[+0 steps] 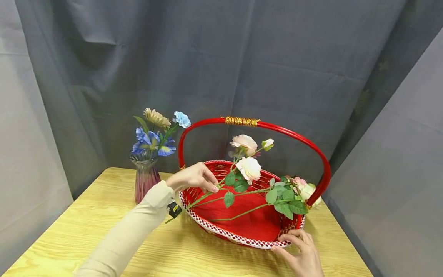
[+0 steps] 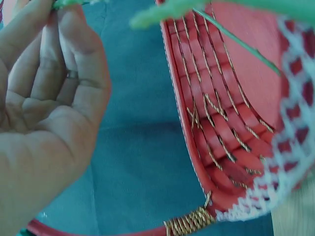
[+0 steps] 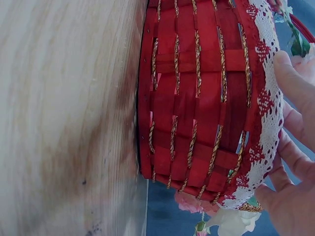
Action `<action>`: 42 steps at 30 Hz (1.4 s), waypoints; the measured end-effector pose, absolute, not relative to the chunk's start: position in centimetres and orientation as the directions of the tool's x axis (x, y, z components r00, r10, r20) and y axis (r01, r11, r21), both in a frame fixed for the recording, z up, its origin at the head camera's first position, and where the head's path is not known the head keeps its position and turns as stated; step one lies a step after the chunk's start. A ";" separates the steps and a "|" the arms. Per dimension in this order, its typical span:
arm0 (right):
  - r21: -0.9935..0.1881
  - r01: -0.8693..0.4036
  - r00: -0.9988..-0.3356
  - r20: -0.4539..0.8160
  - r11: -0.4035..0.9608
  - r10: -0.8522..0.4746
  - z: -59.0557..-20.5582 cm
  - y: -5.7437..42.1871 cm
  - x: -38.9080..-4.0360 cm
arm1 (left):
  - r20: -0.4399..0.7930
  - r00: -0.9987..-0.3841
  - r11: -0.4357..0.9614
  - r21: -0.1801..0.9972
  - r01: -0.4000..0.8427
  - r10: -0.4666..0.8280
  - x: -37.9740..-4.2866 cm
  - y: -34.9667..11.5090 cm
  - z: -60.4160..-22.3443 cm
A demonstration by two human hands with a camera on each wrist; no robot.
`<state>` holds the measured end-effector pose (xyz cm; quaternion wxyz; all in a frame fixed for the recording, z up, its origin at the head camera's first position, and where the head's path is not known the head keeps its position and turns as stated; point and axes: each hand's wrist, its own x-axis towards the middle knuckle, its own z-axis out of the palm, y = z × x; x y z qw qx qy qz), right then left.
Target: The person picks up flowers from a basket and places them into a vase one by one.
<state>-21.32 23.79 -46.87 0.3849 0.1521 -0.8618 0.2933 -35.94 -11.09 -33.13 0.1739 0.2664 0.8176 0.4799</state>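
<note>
My left hand (image 1: 195, 177) pinches the green stem of a pale pink rose spray (image 1: 249, 169) above the left part of a red woven basket (image 1: 254, 221). Its two open blooms and a bud stand inside the arch of the handle, and the stem's lower end passes over the near left rim. At the near right, my right hand (image 1: 302, 250) grips the basket's white lace rim (image 3: 266, 93). More roses (image 1: 306, 190) lie in the basket, heads over the right end and stems pointing left. In the left wrist view, fingertips at the top edge hold the stem.
Left of the basket stands a pink-tinted glass vase (image 1: 145, 179) with blue, light blue and beige flowers. The tall red handle (image 1: 294, 134) arches over the basket. Grey curtains (image 1: 207, 77) hang behind the wooden table (image 1: 166, 250).
</note>
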 end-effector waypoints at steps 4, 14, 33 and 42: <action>-0.399 -0.468 -0.674 0.738 0.788 -0.027 -46.8 23.7 -21.2 | -0.006 -0.796 0.426 0.847 0.317 0.605 -35.7 -12.3 -33.1; -0.396 -0.469 -0.670 0.742 0.789 -0.026 -46.6 23.7 -21.2 | 0.058 -0.805 0.419 0.831 0.366 0.590 -34.9 -14.8 -32.5; -0.375 -0.489 -0.648 0.760 0.788 -0.040 -46.6 23.8 -21.2 | 0.147 -0.868 0.412 0.834 0.366 0.474 -33.8 -19.1 -28.3; -0.378 -0.476 -0.655 0.755 0.794 -0.033 -46.6 23.9 -21.3 | 0.209 -0.890 0.402 0.834 0.379 0.405 -34.2 -20.0 -26.0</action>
